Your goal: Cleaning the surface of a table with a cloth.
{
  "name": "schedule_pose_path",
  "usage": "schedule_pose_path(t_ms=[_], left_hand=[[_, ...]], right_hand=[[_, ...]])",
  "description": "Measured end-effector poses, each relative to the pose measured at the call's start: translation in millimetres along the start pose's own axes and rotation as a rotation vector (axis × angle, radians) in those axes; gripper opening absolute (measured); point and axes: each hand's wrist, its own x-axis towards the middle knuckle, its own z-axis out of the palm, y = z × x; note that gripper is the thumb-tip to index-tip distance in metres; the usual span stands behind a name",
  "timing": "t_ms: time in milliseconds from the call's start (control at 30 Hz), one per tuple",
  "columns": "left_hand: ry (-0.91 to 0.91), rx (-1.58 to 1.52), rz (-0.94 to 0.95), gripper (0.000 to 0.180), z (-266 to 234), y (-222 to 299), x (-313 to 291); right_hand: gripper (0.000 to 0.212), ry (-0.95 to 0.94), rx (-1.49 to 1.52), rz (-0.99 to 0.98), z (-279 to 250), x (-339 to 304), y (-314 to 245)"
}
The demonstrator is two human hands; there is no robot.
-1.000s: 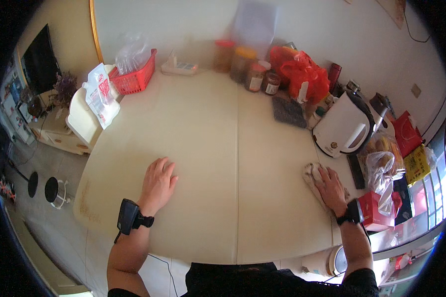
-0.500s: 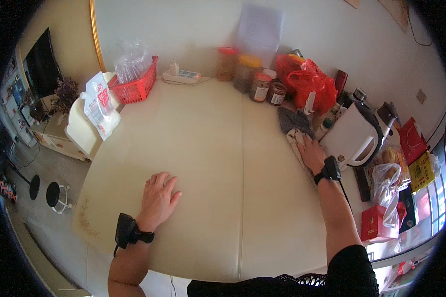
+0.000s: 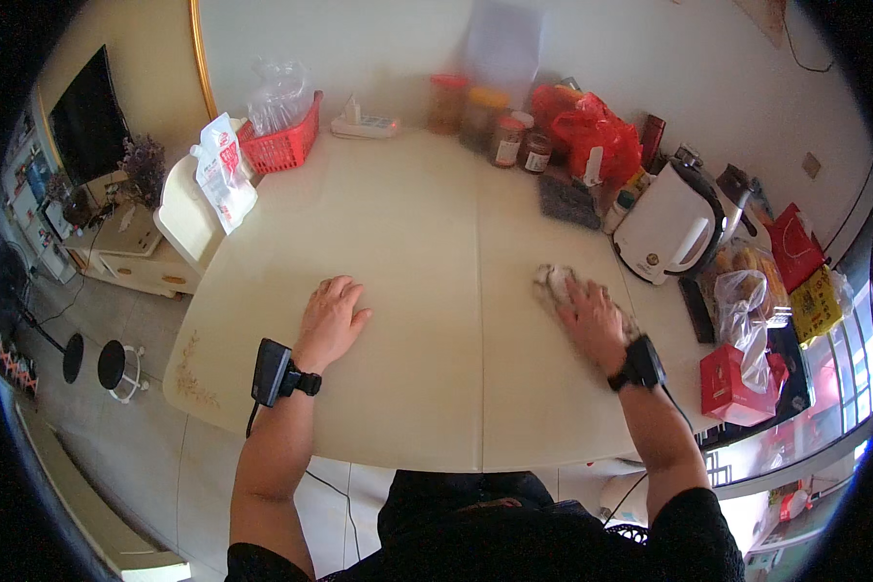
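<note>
My right hand (image 3: 594, 328) presses down on a light, patterned cloth (image 3: 551, 279) on the right part of the cream table (image 3: 398, 398). Part of the cloth sticks out past the fingertips, and the palm hides the rest; hand and cloth are slightly blurred. My left hand (image 3: 331, 322) rests palm down on the tabletop, fingers stretched out, with nothing in it. A dark grey cloth (image 3: 567, 202) lies farther back, apart from my right hand. Each wrist wears a black strapped device with a cable.
Along the back stand a red basket (image 3: 279, 151), a power strip (image 3: 367, 127), several jars (image 3: 506, 142) and a red plastic bag (image 3: 592, 136). A white kettle (image 3: 664, 223) and a red box (image 3: 734, 386) line the right side. A white pouch (image 3: 225, 179) leans by a chair at left.
My right hand has drawn the patterned cloth toward me and left, away from the dark grey cloth, which stays behind. The whole view has shifted; my left hand still rests on the table.
</note>
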Motion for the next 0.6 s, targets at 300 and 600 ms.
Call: schedule_pose_path(t_ms=[300, 600], left_hand=[[0.000, -0.058, 0.027, 0.036, 1.2, 0.1, -5.8], [-0.033, -0.014, 0.001, 0.038, 3.3, 8.8, -0.1]], right_hand=[[0.053, -0.224, 0.223, -0.344, -70.1, -130.0, -14.4], [0.056, -0.079, 0.100, 0.320, -53.2, -150.4, 124.5]])
